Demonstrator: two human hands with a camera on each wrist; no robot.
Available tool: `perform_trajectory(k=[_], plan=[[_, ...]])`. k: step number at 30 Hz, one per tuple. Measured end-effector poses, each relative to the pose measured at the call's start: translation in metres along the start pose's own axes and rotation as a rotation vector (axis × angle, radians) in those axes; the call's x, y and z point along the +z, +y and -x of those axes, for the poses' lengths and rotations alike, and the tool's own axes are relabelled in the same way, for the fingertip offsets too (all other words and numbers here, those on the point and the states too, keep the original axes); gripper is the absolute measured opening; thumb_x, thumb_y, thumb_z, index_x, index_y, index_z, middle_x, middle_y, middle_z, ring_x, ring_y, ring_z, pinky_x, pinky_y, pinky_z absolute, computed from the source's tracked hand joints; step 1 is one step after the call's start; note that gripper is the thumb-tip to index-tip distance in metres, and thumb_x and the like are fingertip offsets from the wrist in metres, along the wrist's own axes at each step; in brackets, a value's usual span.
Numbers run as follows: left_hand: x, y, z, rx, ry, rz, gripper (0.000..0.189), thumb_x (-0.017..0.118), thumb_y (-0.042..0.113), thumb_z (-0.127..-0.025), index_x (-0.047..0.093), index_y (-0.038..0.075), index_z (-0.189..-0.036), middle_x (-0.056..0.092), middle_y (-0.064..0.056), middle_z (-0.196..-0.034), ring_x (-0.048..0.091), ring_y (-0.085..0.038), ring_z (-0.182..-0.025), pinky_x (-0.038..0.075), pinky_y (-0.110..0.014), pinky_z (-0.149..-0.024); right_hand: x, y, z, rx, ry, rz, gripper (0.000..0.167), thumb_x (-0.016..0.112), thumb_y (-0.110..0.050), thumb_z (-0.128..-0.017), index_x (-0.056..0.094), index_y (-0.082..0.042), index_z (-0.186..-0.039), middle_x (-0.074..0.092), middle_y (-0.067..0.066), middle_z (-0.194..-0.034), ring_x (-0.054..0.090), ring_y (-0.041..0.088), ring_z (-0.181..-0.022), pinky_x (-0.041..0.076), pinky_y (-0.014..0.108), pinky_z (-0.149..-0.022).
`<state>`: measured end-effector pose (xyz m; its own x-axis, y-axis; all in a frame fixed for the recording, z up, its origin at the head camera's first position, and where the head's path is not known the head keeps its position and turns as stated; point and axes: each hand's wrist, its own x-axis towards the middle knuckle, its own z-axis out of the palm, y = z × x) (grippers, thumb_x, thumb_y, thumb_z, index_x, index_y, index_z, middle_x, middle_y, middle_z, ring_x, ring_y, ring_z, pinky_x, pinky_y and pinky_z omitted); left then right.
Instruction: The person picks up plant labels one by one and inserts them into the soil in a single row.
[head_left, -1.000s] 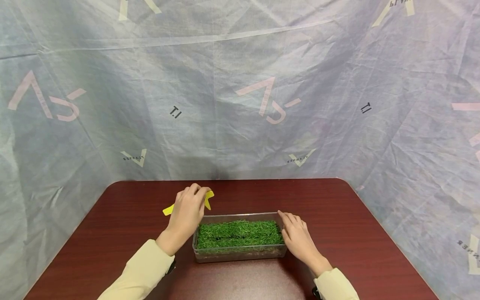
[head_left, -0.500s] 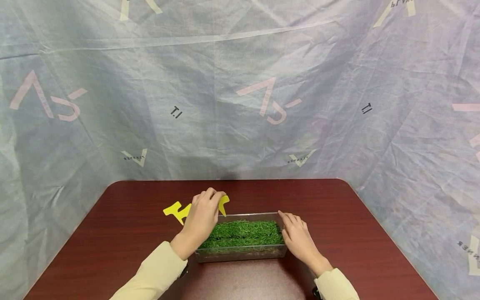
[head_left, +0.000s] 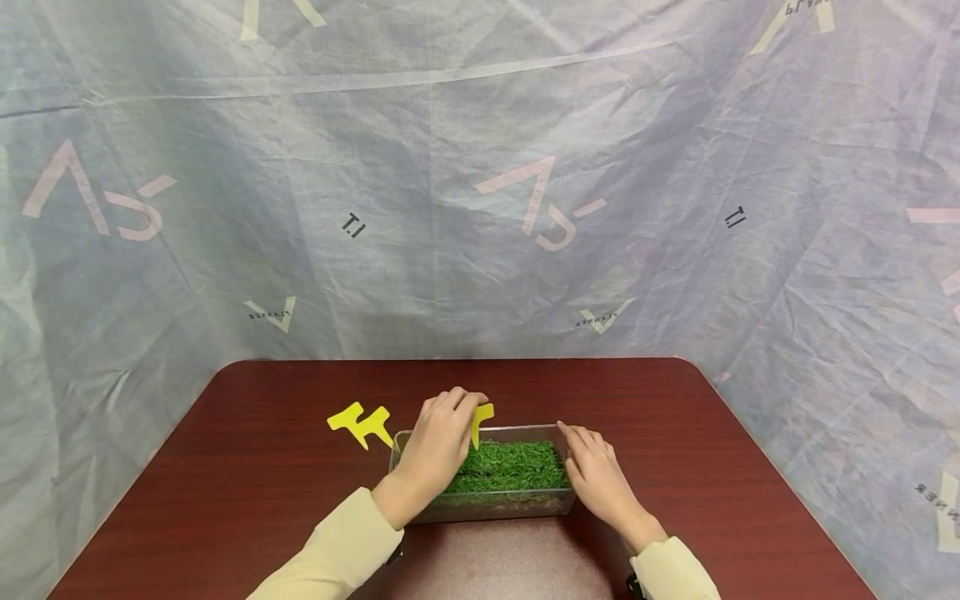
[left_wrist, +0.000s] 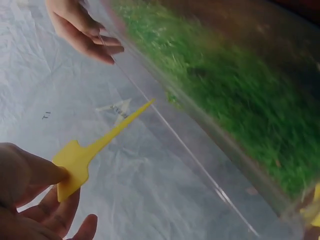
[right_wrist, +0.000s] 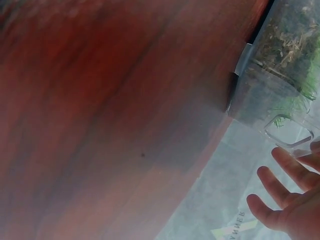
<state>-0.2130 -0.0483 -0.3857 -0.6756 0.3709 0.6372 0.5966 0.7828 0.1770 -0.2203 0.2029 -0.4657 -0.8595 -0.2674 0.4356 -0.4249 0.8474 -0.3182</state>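
Note:
In the head view my left hand (head_left: 437,444) is above the left half of a clear plastic bin (head_left: 525,502). It pinches a yellow T-shaped plant label (head_left: 483,414) by its wide head. Clearly seen in the left wrist view, the label (left_wrist: 75,167) points its narrow tip toward the bin's rim. Green artificial-looking grass (head_left: 517,467) fills the bin. My right hand (head_left: 598,477) rests on the bin's right end, at the rim. From the right wrist, several fingers (right_wrist: 275,186) look extended and spread, beside a handle opening in the clear wall.
Two yellow plant labels lie left of the bin on the dark red table (head_left: 247,467), one label (head_left: 347,423) touching or overlapping the other (head_left: 378,424). A grey printed cloth (head_left: 420,275) hangs behind the table and along both sides.
My left hand has moved right, from the bin's left end to over the grass, carrying the plant label. Two labels on the table have come into view behind it. My right hand stays put.

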Motion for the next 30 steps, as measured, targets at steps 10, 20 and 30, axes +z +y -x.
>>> perform_trajectory(k=[10, 20, 30], plan=[[0.014, 0.014, -0.002, 0.036, 0.000, 0.046, 0.022, 0.060, 0.006, -0.087, 0.061, 0.016, -0.106, 0.058, 0.005, -0.093, 0.056, -0.011, -0.084, 0.046, -0.033, -0.079, -0.001, 0.003, 0.000, 0.004, -0.026, -0.042, 0.047, 0.050, -0.005, -0.088, 0.045, -0.007, -0.135, 0.054, 0.012, -0.124, 0.047, 0.029, -0.115, 0.035, 0.053, -0.093], [0.024, 0.027, -0.006, 0.039, -0.016, 0.060, 0.020, 0.060, 0.008, -0.087, 0.061, 0.017, -0.106, 0.059, 0.005, -0.094, 0.057, -0.011, -0.084, 0.047, -0.031, -0.077, -0.002, 0.004, -0.001, -0.007, -0.019, -0.040, 0.046, 0.048, -0.005, -0.088, 0.045, -0.007, -0.134, 0.055, 0.010, -0.122, 0.048, 0.028, -0.114, 0.037, 0.052, -0.090], [0.042, 0.037, -0.009, 0.058, 0.001, 0.069, 0.018, 0.059, 0.009, -0.088, 0.061, 0.018, -0.104, 0.059, 0.006, -0.093, 0.058, -0.010, -0.083, 0.046, -0.027, -0.073, -0.001, 0.005, 0.001, -0.003, -0.028, -0.033, 0.045, 0.047, -0.006, -0.090, 0.044, -0.008, -0.135, 0.054, 0.010, -0.125, 0.046, 0.028, -0.116, 0.036, 0.054, -0.092]])
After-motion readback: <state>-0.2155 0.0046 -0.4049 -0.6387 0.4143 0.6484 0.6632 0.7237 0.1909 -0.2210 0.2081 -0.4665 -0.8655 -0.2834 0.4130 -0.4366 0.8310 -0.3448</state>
